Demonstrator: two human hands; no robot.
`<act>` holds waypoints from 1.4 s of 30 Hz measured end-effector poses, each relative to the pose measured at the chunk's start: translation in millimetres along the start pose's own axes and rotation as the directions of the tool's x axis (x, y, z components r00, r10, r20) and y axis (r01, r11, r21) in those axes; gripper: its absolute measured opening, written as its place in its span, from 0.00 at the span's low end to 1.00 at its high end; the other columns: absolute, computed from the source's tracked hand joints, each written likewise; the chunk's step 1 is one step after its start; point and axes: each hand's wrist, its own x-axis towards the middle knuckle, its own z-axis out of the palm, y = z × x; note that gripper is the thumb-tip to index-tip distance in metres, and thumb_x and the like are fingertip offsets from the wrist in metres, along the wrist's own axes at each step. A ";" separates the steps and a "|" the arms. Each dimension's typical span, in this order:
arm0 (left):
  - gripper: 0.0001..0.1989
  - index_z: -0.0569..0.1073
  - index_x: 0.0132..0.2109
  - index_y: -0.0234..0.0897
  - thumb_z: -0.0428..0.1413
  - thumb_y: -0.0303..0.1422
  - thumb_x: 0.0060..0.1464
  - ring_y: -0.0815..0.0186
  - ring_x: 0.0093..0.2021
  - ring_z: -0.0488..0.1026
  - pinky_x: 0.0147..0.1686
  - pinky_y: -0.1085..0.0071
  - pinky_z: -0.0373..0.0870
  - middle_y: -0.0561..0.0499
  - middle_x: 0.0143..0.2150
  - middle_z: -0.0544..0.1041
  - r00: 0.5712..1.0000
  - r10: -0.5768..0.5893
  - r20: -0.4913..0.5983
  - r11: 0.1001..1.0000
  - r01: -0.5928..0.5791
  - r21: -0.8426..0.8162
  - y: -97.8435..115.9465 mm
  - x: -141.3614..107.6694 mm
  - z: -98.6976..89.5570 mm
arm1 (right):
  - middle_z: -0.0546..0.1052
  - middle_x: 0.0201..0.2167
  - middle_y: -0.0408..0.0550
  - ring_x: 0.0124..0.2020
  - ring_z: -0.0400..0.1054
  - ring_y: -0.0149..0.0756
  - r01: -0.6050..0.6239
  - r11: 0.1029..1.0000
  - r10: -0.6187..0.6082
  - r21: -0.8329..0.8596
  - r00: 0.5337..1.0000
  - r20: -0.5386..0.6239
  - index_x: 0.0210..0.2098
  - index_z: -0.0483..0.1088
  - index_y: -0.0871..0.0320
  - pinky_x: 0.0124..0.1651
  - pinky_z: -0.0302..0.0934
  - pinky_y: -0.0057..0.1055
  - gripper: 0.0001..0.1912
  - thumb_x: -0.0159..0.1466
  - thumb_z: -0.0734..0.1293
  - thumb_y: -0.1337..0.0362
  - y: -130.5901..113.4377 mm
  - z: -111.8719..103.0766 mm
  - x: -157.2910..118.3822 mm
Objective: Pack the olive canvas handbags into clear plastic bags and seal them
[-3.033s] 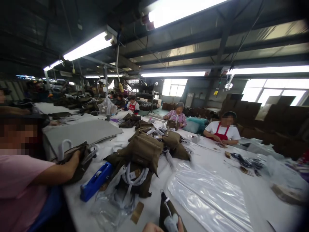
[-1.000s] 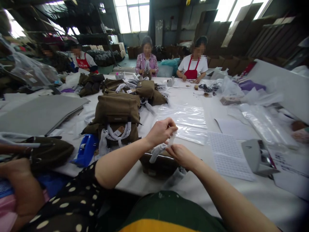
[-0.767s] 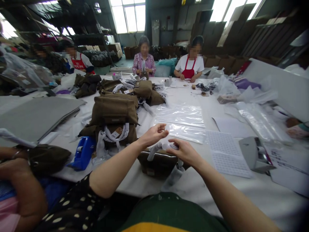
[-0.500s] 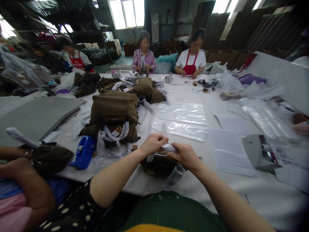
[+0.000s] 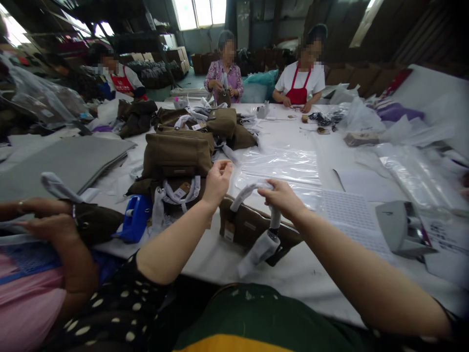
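Above one table (image 5: 205,259), right hand (image 5: 285,198) grips one bag handle (image 5: 242,196), left hand's (image 5: 218,182) hold unclear.

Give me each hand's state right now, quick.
Left hand: closed in a pinch, raised; cannot tell whether anything thin is in it.
Right hand: closed on the wrapped handle of the brown bag.

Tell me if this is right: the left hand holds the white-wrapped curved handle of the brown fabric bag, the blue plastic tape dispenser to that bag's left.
Not quite: the head view shows the right hand holding the white-wrapped curved handle of the brown fabric bag; the left hand is off it. The blue plastic tape dispenser is left of the bag.
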 end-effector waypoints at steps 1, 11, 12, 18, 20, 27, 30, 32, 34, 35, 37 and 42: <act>0.16 0.66 0.49 0.37 0.47 0.41 0.58 0.68 0.42 0.70 0.43 0.72 0.66 0.47 0.45 0.71 0.992 0.079 -0.097 0.996 -0.081 -0.024 -3.1 -5.1 -8.8 | 0.64 0.17 0.37 0.15 0.57 0.26 -0.016 0.997 0.019 0.075 0.999 -0.043 0.30 0.67 0.59 0.20 0.57 0.24 0.07 0.50 0.67 0.69 -2.8 3.0 6.9; 0.23 0.63 0.58 0.42 0.46 0.42 0.58 0.54 0.62 0.55 0.59 0.53 0.51 0.43 0.61 0.61 0.996 -0.014 0.093 0.895 -0.029 0.446 -46.9 -36.3 18.2 | 0.65 0.26 0.37 0.28 0.66 0.28 0.115 0.803 0.183 0.584 0.886 -0.425 0.33 0.55 0.53 0.41 0.67 0.32 0.13 0.52 0.63 0.60 58.2 15.6 -42.3; 0.23 0.64 0.57 0.43 0.48 0.43 0.56 0.50 0.63 0.52 0.59 0.47 0.49 0.44 0.63 0.59 0.991 -0.044 0.127 0.877 -0.022 0.479 -54.2 -40.1 32.4 | 0.66 0.26 0.37 0.30 0.67 0.29 0.084 0.787 0.238 0.611 0.872 -0.427 0.34 0.55 0.53 0.42 0.67 0.33 0.13 0.52 0.63 0.59 79.8 11.3 -60.9; 0.25 0.63 0.58 0.44 0.53 0.38 0.52 0.44 0.65 0.45 0.57 0.39 0.46 0.45 0.65 0.54 0.949 -0.135 0.286 0.830 -0.050 0.556 -111.4 -106.2 92.7 | 0.74 0.31 0.43 0.33 0.71 0.36 -0.304 0.640 0.635 0.705 0.727 -0.263 0.39 0.59 0.55 0.37 0.68 0.35 0.23 0.46 0.70 0.59 214.6 1.4 -177.1; 0.25 0.63 0.58 0.48 0.53 0.40 0.52 0.46 0.65 0.43 0.58 0.39 0.43 0.49 0.66 0.52 0.941 -0.079 0.330 0.796 -0.140 0.589 -121.7 -125.9 98.6 | 0.75 0.32 0.46 0.31 0.72 0.37 -0.459 0.572 0.723 0.679 0.673 -0.154 0.41 0.60 0.56 0.34 0.68 0.34 0.26 0.45 0.72 0.59 243.3 8.6 -204.5; 0.28 0.61 0.59 0.44 0.54 0.42 0.51 0.45 0.65 0.43 0.58 0.43 0.48 0.43 0.67 0.48 0.961 0.007 0.275 0.768 -0.181 0.614 -132.1 -121.1 107.3 | 0.75 0.29 0.55 0.26 0.70 0.44 -0.587 0.698 0.713 0.410 0.621 -0.325 0.51 0.57 0.65 0.25 0.65 0.36 0.40 0.44 0.71 0.52 262.3 -45.0 -225.4; 0.30 0.61 0.59 0.42 0.55 0.42 0.50 0.50 0.64 0.47 0.61 0.48 0.45 0.42 0.64 0.53 0.951 0.059 0.303 0.755 -0.241 0.610 -138.4 -109.5 107.6 | 0.70 0.47 0.57 0.45 0.67 0.42 -0.457 0.855 0.507 0.245 0.633 -0.586 0.60 0.42 0.59 0.41 0.65 0.34 0.45 0.52 0.64 0.45 255.9 -105.1 -187.1; 0.27 0.62 0.58 0.41 0.53 0.43 0.52 0.52 0.64 0.49 0.62 0.50 0.44 0.43 0.62 0.57 0.942 0.072 0.329 0.748 -0.269 0.607 -141.6 -104.3 107.3 | 0.65 0.53 0.58 0.52 0.62 0.43 -0.413 0.898 0.409 0.150 0.659 -0.631 0.62 0.38 0.57 0.48 0.62 0.35 0.49 0.50 0.66 0.46 255.5 -130.3 -152.5; 0.24 0.63 0.57 0.41 0.50 0.43 0.56 0.54 0.63 0.50 0.62 0.51 0.44 0.44 0.61 0.59 0.940 0.075 0.332 0.749 -0.273 0.604 -143.2 -101.3 107.1 | 0.68 0.50 0.61 0.50 0.65 0.46 -0.394 0.915 0.361 0.086 0.707 -0.608 0.61 0.39 0.62 0.48 0.62 0.38 0.52 0.48 0.69 0.50 255.7 -138.1 -122.9; 0.22 0.63 0.57 0.40 0.48 0.42 0.57 0.55 0.63 0.51 0.62 0.52 0.45 0.43 0.61 0.59 0.942 0.079 0.327 0.753 -0.271 0.600 -143.6 -100.7 107.0 | 0.71 0.45 0.61 0.46 0.67 0.46 -0.380 0.923 0.339 0.055 0.738 -0.584 0.60 0.42 0.65 0.47 0.63 0.39 0.50 0.47 0.69 0.52 254.7 -137.2 -112.4; 0.23 0.62 0.58 0.37 0.46 0.41 0.58 0.56 0.64 0.50 0.62 0.54 0.47 0.41 0.62 0.57 0.951 0.087 0.296 0.763 -0.255 0.594 -143.5 -101.4 106.5 | 0.74 0.36 0.56 0.39 0.70 0.44 -0.323 0.946 0.261 -0.025 0.806 -0.531 0.58 0.47 0.68 0.43 0.65 0.40 0.44 0.49 0.67 0.54 247.9 -131.4 -99.8; 0.26 0.56 0.62 0.38 0.44 0.41 0.59 0.50 0.65 0.46 0.60 0.50 0.48 0.39 0.66 0.49 0.960 0.042 0.275 0.743 -0.214 0.634 -141.5 -104.4 103.4 | 0.74 0.35 0.47 0.36 0.69 0.37 -0.050 0.938 -0.043 -0.344 0.966 -0.256 0.52 0.59 0.59 0.45 0.63 0.38 0.27 0.54 0.64 0.58 208.6 -120.7 -66.6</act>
